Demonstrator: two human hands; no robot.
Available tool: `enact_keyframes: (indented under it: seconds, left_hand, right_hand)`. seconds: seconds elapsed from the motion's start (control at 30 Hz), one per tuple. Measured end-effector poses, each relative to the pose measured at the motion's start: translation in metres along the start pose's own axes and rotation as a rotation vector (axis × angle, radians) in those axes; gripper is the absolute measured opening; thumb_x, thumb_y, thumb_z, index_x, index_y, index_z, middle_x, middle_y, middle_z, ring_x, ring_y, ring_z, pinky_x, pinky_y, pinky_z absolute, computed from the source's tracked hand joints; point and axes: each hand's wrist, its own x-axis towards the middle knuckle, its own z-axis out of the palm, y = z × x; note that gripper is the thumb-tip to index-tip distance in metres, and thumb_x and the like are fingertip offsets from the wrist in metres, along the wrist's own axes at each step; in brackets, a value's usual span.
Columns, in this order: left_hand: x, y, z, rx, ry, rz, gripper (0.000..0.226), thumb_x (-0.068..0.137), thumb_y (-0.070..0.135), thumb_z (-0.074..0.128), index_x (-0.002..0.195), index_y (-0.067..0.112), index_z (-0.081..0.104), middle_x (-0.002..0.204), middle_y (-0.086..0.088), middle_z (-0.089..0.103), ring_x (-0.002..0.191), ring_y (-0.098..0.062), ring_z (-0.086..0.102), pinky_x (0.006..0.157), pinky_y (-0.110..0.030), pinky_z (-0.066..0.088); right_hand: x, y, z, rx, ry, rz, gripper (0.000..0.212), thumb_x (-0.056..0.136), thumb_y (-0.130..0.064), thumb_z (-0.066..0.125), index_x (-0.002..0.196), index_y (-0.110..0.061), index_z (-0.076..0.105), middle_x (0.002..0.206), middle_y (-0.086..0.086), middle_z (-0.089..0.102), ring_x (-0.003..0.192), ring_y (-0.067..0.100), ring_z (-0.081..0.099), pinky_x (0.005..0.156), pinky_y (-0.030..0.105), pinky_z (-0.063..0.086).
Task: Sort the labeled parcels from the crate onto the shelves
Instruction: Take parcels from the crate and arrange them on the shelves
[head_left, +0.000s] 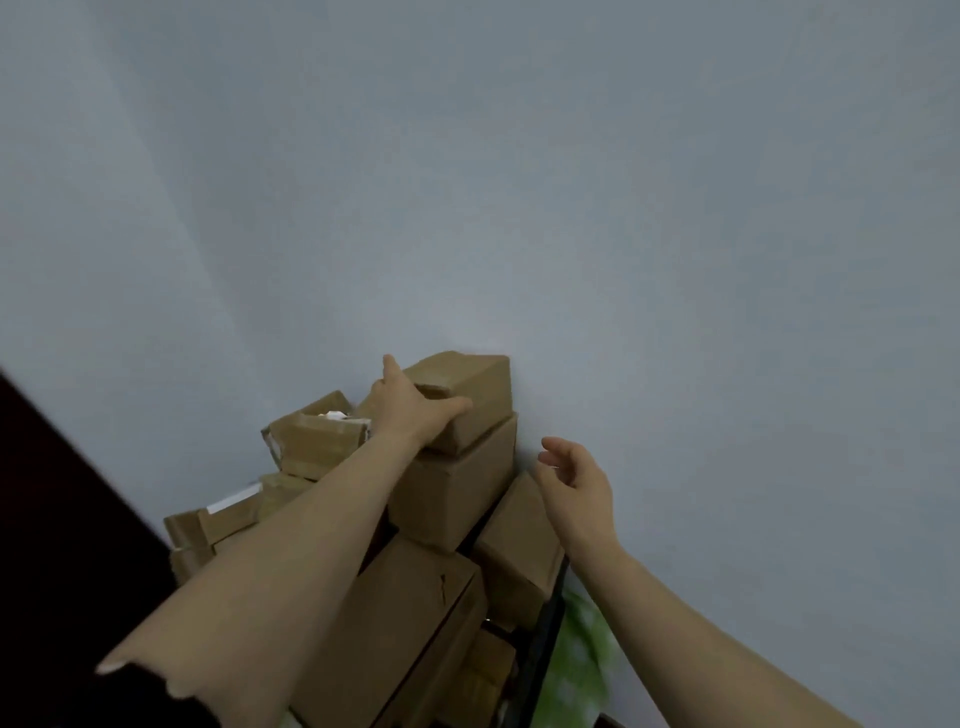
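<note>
Well, left hand round top parcel

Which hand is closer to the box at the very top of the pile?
Left. The left hand grips the top box; the right hand is off to its right and lower, open, not touching it.
</note>
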Motion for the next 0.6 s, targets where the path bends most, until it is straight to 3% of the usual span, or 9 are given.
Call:
enact_keyframes:
  seconds: [0.1,0.17,0.2,0.27,0.33,0.47,0.53,0.6]
  left_hand:
    - [-0.031,-0.005,-0.024,-0.501,-0.080,-0.111,0.090,0.074,0.034,0.079,0.147,0.015,0.029,0.141,-0.002,0.043,0.123,-0.025,0.046,0.094,-0.034,0.045]
    - [-0.061,-0.016,-0.051,-0.800,-0.134,-0.182,0.044,0.081,0.029,0.071,0.119,0.012,0.058,0.113,-0.005,0.063,0.101,-0.023,0.059,0.087,-0.034,0.050]
    - [-0.077,-0.023,-0.066,-0.905,-0.158,-0.228,0.029,0.084,0.030,0.067,0.107,0.013,0.063,0.098,-0.006,0.067,0.093,-0.023,0.062,0.085,-0.035,0.052]
    - [-0.111,-0.041,-0.098,-1.071,-0.198,-0.320,0.031,0.087,0.039,0.059,0.102,0.011,0.062,0.081,-0.009,0.069,0.079,-0.023,0.067,0.075,-0.036,0.057]
    - [-0.145,-0.066,-0.131,-1.142,-0.189,-0.372,0.046,0.087,0.047,0.051,0.109,0.008,0.062,0.084,-0.014,0.070,0.080,-0.027,0.068,0.068,-0.036,0.058]
    - [-0.219,-0.120,-0.200,-1.122,-0.113,-0.451,0.062,0.085,0.055,0.046,0.117,0.003,0.061,0.106,-0.026,0.066,0.096,-0.037,0.065,0.088,-0.044,0.051]
    - [-0.260,-0.146,-0.238,-1.062,-0.038,-0.473,0.062,0.086,0.056,0.047,0.119,0.005,0.059,0.108,-0.026,0.066,0.096,-0.036,0.066,0.089,-0.043,0.051]
    - [-0.304,-0.174,-0.276,-0.986,0.096,-0.462,0.058,0.089,0.055,0.048,0.123,0.010,0.057,0.109,-0.019,0.065,0.099,-0.029,0.063,0.091,-0.041,0.049]
  right_hand:
    - [-0.005,-0.011,0.006,0.186,-0.043,0.038,0.032,0.091,-0.010,0.060,0.122,-0.011,0.056,0.113,0.005,0.063,0.098,0.011,0.060,0.078,0.010,0.048]
    - [-0.017,-0.030,0.019,0.372,-0.151,0.120,0.033,0.092,-0.016,0.060,0.123,-0.008,0.056,0.114,0.007,0.063,0.105,0.019,0.061,0.084,0.023,0.052]
    - [-0.025,-0.042,0.029,0.460,-0.221,0.177,0.033,0.091,-0.019,0.060,0.122,-0.008,0.057,0.113,0.009,0.064,0.106,0.022,0.062,0.087,0.027,0.052]
    - [-0.048,-0.065,0.051,0.586,-0.420,0.280,0.029,0.089,-0.026,0.062,0.114,-0.011,0.062,0.107,0.008,0.068,0.105,0.022,0.063,0.091,0.031,0.050]
    - [-0.084,-0.083,0.075,0.620,-0.642,0.331,0.036,0.087,-0.030,0.061,0.117,-0.011,0.062,0.104,0.004,0.072,0.101,0.020,0.065,0.091,0.033,0.049]
    - [-0.175,-0.099,0.127,0.717,-1.002,0.416,0.041,0.081,-0.019,0.058,0.121,-0.008,0.060,0.111,0.015,0.069,0.090,0.027,0.069,0.070,0.036,0.058]
    - [-0.225,-0.104,0.154,0.722,-1.072,0.428,0.061,0.071,-0.017,0.063,0.130,-0.007,0.052,0.123,0.019,0.062,0.094,0.028,0.067,0.067,0.035,0.057]
    - [-0.277,-0.106,0.179,0.648,-1.085,0.426,0.071,0.065,-0.020,0.068,0.133,-0.012,0.048,0.123,0.015,0.064,0.093,0.025,0.068,0.070,0.037,0.056]
